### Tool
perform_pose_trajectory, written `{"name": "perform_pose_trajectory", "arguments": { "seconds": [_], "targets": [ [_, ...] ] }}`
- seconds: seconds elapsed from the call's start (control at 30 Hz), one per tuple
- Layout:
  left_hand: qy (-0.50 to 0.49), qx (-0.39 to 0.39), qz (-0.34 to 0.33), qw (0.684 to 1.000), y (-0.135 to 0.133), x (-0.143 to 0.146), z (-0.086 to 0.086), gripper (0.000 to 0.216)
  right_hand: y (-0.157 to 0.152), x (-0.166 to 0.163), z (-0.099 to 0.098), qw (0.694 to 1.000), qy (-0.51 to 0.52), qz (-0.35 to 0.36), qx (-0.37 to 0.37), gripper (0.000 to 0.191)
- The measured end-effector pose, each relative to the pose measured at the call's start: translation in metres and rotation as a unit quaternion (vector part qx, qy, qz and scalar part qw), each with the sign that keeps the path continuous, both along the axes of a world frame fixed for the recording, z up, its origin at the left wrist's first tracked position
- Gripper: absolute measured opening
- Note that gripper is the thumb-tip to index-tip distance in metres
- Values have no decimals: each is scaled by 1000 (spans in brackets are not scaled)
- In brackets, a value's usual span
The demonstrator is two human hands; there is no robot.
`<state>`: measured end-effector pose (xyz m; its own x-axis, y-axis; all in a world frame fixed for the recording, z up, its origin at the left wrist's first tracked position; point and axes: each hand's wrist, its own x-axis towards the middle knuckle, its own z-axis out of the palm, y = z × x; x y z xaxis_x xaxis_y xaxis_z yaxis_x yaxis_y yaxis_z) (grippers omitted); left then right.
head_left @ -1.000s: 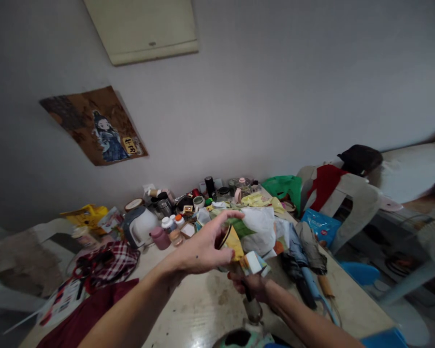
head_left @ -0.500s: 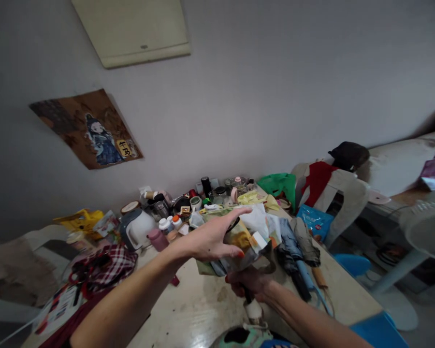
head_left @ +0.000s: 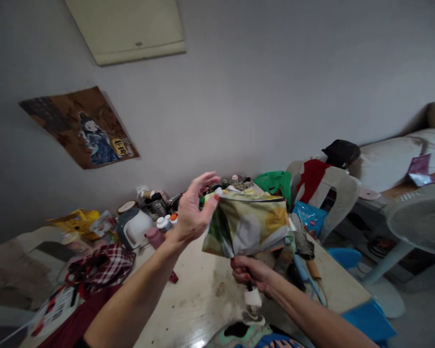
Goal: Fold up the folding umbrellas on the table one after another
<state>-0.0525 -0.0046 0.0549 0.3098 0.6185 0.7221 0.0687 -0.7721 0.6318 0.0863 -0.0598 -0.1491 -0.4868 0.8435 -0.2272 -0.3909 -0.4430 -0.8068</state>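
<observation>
I hold a small folding umbrella [head_left: 250, 224] with a green and yellow flower print above the beige table [head_left: 203, 304]. My right hand [head_left: 250, 275] grips its shaft just above the white handle [head_left: 253, 297]. Higher up, my left hand [head_left: 194, 208] pinches the upper left edge of the canopy between thumb and fingers, the other fingers spread. The canopy hangs half spread between the two hands and hides part of the clutter behind it.
Behind are a white kettle [head_left: 134, 227], small bottles [head_left: 165, 223], a plaid cloth [head_left: 101, 266] and a green bag [head_left: 277, 182]. A chair with a red garment [head_left: 322, 183], a fan [head_left: 416, 222] and a blue stool [head_left: 369, 324] stand to the right.
My left hand has risen, pulling the umbrella's cloth up and out from a crumpled bundle. My right hand stays on the shaft.
</observation>
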Motion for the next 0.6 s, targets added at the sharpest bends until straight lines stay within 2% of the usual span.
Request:
{"name": "perform_pose_trajectory", "arguments": {
  "seconds": [0.07,0.13,0.2,0.23,0.3,0.37,0.47,0.6],
  "targets": [
    [-86,-37,60,994,1,-13,-18,35,1,9,8,999,27,8,23,38],
    [-99,-104,98,985,0,-23,-44,31,1,17,13,998,42,18,46,42],
    [-14,-177,76,981,-6,-29,-73,31,1,22,14,996,47,31,65,44],
    [44,-199,45,978,-10,-31,-86,35,1,24,14,996,45,37,72,45],
    [118,-192,25,974,-21,-34,-105,35,1,27,12,995,36,48,83,46],
    [151,-151,28,977,-29,-38,-111,21,0,28,10,995,23,55,86,47],
    [134,-90,40,986,-35,-49,-104,27,0,28,5,995,8,55,79,48],
    [60,-76,49,994,-30,-68,-94,27,2,27,2,996,5,40,74,51]
  ]
}}
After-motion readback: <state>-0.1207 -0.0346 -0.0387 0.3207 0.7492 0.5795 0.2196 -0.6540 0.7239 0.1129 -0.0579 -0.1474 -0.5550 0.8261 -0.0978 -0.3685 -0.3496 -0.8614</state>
